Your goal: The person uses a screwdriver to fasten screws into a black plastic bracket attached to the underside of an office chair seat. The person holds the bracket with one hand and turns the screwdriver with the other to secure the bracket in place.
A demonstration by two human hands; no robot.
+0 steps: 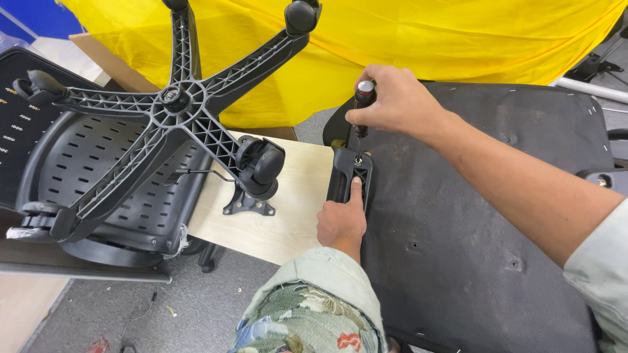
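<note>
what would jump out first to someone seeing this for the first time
The black five-armed chair base with casters, lying upturned at upper left against a bright yellow cloth. At centre, the right hand holds a screwdriver upright on a screw in a black armrest bracket, which the left hand steadies with its thumb. The bracket sits at the edge of a dark upturned seat underside filling the right.

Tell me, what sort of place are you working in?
Probably a workshop or office-chair assembly area: an upturned chair seat, a five-star wheeled base lying on a backrest, grey carpet floor with loose bits.
</note>
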